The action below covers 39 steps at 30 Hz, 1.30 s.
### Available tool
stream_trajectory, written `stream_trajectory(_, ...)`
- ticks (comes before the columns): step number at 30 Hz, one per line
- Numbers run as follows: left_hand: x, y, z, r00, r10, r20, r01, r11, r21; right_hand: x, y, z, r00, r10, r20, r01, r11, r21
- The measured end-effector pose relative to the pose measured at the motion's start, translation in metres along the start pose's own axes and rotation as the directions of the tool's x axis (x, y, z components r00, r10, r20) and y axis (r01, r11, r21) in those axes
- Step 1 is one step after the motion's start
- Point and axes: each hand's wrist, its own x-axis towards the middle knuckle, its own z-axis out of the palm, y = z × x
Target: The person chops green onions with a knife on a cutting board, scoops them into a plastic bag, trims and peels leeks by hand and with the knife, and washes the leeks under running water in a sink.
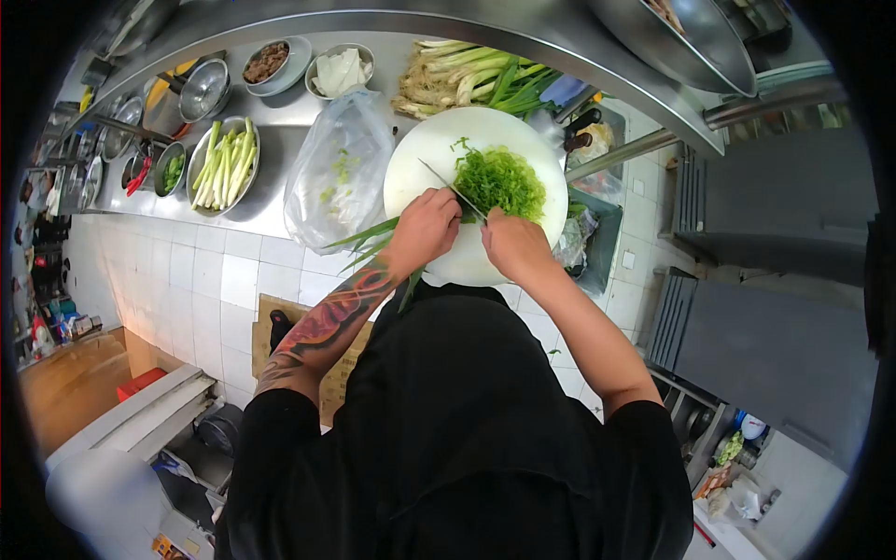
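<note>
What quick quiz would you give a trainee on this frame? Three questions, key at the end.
1. Short answer: which hand grips the knife?
2. True or false: a pile of chopped greens lies on the round white board.
3. Multiple choice: what lies just left of the board in the picture?
A) a grey cabinet
B) a clear plastic bag
C) a large metal pan

Key:
1. The right hand.
2. True.
3. B.
</note>
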Motion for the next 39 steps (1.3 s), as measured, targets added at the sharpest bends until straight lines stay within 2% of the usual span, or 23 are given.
stream_trajectory(3, -0.001, -0.003, 0.000, 1.000, -0.001, -0.004, 0.000, 1.000, -0.025, 0.011, -0.001, 0.000, 1.000, -0.016, -0.015, 0.016, 1.000, 0.000)
stream_trajectory(6, -0.003, -0.006, -0.003, 1.000, -0.004, 0.000, 0.004, 1.000, -0.003, -0.005, -0.013, -0.023, 0.994, 0.043, 0.097, -0.041, 0.999, -0.017)
stream_trajectory(10, -0.006, -0.008, 0.003, 0.999, -0.008, -0.033, 0.008, 1.000, -0.009, 0.015, -0.004, -0.002, 0.998, 0.047, 0.052, -0.047, 0.999, -0.007)
stream_trajectory(15, -0.009, -0.008, 0.005, 0.998, -0.011, -0.055, 0.009, 0.999, -0.033, -0.003, -0.013, -0.022, 0.995, 0.046, 0.085, -0.046, 0.999, 0.006)
stream_trajectory(18, -0.010, -0.007, 0.005, 0.998, -0.012, -0.069, 0.009, 0.999, -0.051, 0.019, -0.008, -0.006, 0.987, 0.094, 0.128, -0.099, 0.995, 0.033)
stream_trajectory(24, -0.010, -0.008, 0.007, 0.995, -0.018, -0.103, 0.012, 0.998, -0.054, 0.006, -0.009, -0.017, 0.989, 0.047, 0.143, -0.048, 0.999, 0.004)
stream_trajectory(26, -0.011, -0.010, 0.007, 0.997, -0.044, -0.070, 0.039, 0.997, -0.061, 0.017, -0.004, -0.004, 0.987, 0.067, 0.148, -0.070, 0.997, 0.013)
stream_trajectory(30, -0.012, -0.011, 0.008, 0.996, -0.046, -0.077, 0.041, 0.997, -0.069, 0.010, -0.009, -0.028, 0.981, 0.055, 0.187, -0.054, 0.998, -0.008)
stream_trajectory(34, -0.014, -0.011, 0.013, 0.992, -0.034, -0.118, 0.024, 0.996, -0.087, 0.018, -0.005, -0.006, 0.976, 0.086, 0.202, -0.085, 0.996, -0.017)
stream_trajectory(37, -0.016, -0.012, 0.011, 0.991, -0.026, -0.131, 0.015, 0.996, -0.082, 0.019, -0.007, -0.016, 0.985, 0.058, 0.163, -0.065, 0.997, 0.038)
stream_trajectory(39, -0.015, -0.013, 0.012, 0.990, -0.029, -0.136, 0.016, 0.995, -0.094, 0.008, -0.010, -0.028, 0.976, 0.071, 0.207, -0.072, 0.997, -0.002)
